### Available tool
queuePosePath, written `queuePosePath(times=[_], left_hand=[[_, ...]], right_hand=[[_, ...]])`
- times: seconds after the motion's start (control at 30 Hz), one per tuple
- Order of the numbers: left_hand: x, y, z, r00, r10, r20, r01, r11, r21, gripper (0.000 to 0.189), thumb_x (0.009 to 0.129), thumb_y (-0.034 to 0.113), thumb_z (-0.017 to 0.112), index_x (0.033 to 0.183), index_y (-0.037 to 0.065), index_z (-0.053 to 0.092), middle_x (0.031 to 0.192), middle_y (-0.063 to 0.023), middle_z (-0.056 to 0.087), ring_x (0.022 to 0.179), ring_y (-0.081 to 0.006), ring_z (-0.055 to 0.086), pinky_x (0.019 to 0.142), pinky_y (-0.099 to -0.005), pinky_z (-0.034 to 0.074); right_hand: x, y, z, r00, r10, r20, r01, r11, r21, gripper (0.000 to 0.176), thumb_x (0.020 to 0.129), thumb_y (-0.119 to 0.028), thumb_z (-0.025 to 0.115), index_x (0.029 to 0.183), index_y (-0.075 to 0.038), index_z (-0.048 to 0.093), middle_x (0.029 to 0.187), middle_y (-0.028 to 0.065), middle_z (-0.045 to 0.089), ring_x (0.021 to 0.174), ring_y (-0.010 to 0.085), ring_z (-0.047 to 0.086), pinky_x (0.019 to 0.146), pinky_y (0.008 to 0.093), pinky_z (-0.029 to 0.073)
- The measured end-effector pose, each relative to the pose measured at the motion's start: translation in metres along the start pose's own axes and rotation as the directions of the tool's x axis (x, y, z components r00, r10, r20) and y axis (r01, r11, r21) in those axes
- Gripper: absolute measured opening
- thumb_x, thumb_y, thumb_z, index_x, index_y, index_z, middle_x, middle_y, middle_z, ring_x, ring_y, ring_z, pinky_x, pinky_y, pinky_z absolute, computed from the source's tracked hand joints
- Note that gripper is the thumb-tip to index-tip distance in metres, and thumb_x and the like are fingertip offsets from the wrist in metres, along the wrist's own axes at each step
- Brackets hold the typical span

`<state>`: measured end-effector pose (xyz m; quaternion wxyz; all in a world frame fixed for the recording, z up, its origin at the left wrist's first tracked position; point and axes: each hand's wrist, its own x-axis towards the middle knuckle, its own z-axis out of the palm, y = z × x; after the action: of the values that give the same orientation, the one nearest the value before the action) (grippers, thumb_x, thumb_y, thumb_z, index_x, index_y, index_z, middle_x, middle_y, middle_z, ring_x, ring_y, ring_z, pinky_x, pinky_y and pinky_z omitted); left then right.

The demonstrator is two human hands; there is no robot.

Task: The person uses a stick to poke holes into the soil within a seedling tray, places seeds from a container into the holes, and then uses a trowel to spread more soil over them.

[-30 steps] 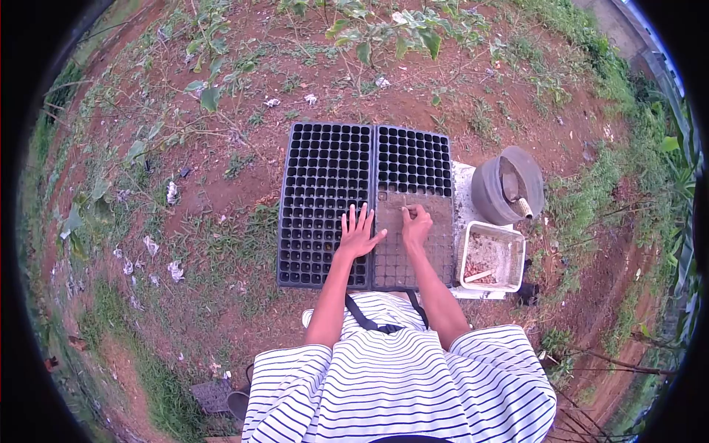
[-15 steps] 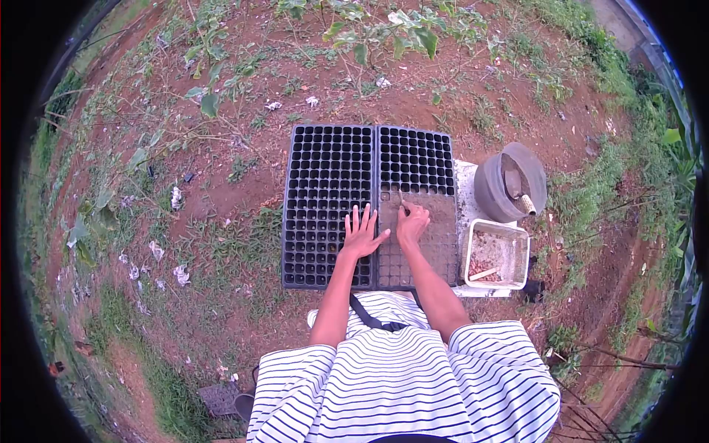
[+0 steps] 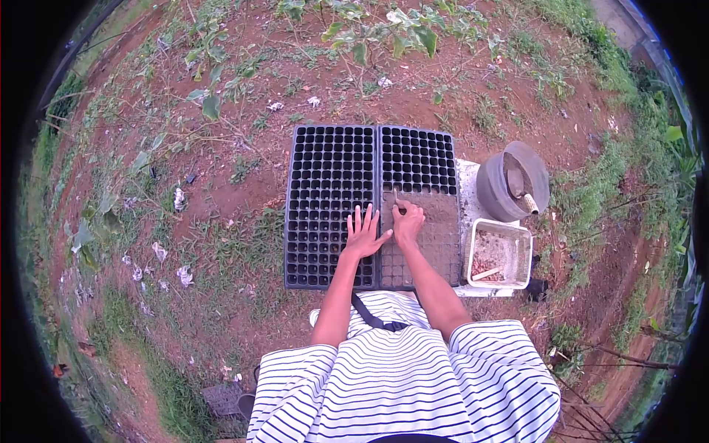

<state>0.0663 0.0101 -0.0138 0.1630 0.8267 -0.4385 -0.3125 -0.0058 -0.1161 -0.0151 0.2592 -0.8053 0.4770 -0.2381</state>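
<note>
Two black seedling trays lie side by side in front of me. The left seedling tray (image 3: 330,170) has bare cells, while the right seedling tray (image 3: 418,159) is filled with brown soil (image 3: 436,229) in its nearer part and has unfilled cells at the far end. My left hand (image 3: 362,235) rests flat with fingers spread on the left tray, its thumb reaching the shared edge. Over the soil, my right hand (image 3: 408,224) is closed in a pinch on a small thin stick (image 3: 395,194), which points away from me near the soil's far left corner.
To the right, a grey plastic pot (image 3: 493,186) holds a trowel-like tool with a pale handle (image 3: 529,204). Nearer stands a white plastic basket (image 3: 529,255) with reddish seeds (image 3: 484,267) and a pale strip inside. Both are by a white board (image 3: 468,181). Leafy plants (image 3: 413,33) grow beyond the trays.
My right hand has shifted slightly left over the soil with the stick. My left hand stays in place on the left tray.
</note>
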Motion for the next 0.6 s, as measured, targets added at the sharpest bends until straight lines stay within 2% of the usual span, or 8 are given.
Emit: queuePosePath(times=[0.23,0.3,0.43,0.5,0.53,0.6], left_hand=[[-0.001,0.0,-0.001,1.0,0.008,-0.015,-0.008,1.0,-0.005,0.089,0.092,0.072,0.029,0.155,0.009,0.015,0.162,-0.0125,-0.004,0.147,-0.0349,-0.015,0.116,-0.054,-0.009],[-0.001,0.0,0.0,1.0,0.005,-0.016,-0.005,1.0,0.004,0.09,0.092,0.072,0.03,0.155,0.009,0.015,0.162,-0.0125,-0.004,0.147,-0.0352,-0.014,0.116,-0.0541,-0.009],[-0.001,-0.001,0.0,1.0,0.006,-0.016,-0.006,1.0,-0.001,0.09,0.092,0.072,0.029,0.155,0.009,0.015,0.162,-0.0122,-0.004,0.147,-0.0354,-0.014,0.116,-0.0542,-0.009],[-0.001,-0.002,0.001,1.0,0.019,-0.016,-0.019,1.0,-0.011,0.092,0.091,0.073,0.032,0.155,0.009,0.014,0.162,-0.0125,-0.005,0.147,-0.0357,-0.014,0.115,-0.0549,-0.009],[-0.001,-0.002,0.001,1.0,0.019,-0.014,-0.019,1.0,-0.013,0.092,0.091,0.073,0.032,0.155,0.009,0.014,0.162,-0.0125,-0.005,0.147,-0.0357,-0.014,0.115,-0.0549,-0.009],[-0.001,-0.002,0.0,0.999,0.029,-0.03,-0.029,1.0,0.002,0.103,0.084,0.08,0.035,0.154,0.007,0.015,0.162,-0.0136,-0.003,0.147,-0.0363,-0.012,0.116,-0.0549,-0.009]], right_hand=[[0.006,0.0,0.007,0.999,-0.019,0.033,0.018,0.999,0.039,0.019,0.078,-0.018,0.072,0.095,-0.012,0.074,0.089,0.0066,0.07,0.092,0.0265,0.058,0.087,0.0415,0.04],[0.009,-0.001,0.008,0.998,0.028,0.059,-0.034,0.996,0.086,0.019,0.078,-0.019,0.073,0.095,-0.012,0.073,0.087,0.0064,0.07,0.091,0.0262,0.058,0.087,0.0417,0.039],[0.011,-0.003,-0.001,0.998,0.022,0.054,-0.031,0.984,0.175,0.019,0.078,-0.016,0.072,0.096,-0.011,0.074,0.086,0.0085,0.07,0.09,0.0278,0.058,0.087,0.0424,0.042],[0.008,-0.002,-0.013,0.996,-0.08,-0.028,0.08,0.997,0.021,0.016,0.079,-0.015,0.072,0.094,-0.012,0.073,0.089,0.0061,0.068,0.092,0.0269,0.056,0.088,0.0423,0.039],[0.004,0.001,-0.018,0.997,-0.079,-0.026,0.079,0.997,0.018,0.016,0.079,-0.015,0.072,0.094,-0.012,0.073,0.089,0.0061,0.068,0.092,0.0269,0.056,0.088,0.0423,0.039],[-0.002,0.006,-0.027,0.979,-0.203,0.029,0.204,0.978,-0.046,0.011,0.081,-0.016,0.071,0.092,-0.014,0.072,0.094,0.0039,0.066,0.095,0.0259,0.053,0.087,0.0418,0.037]])
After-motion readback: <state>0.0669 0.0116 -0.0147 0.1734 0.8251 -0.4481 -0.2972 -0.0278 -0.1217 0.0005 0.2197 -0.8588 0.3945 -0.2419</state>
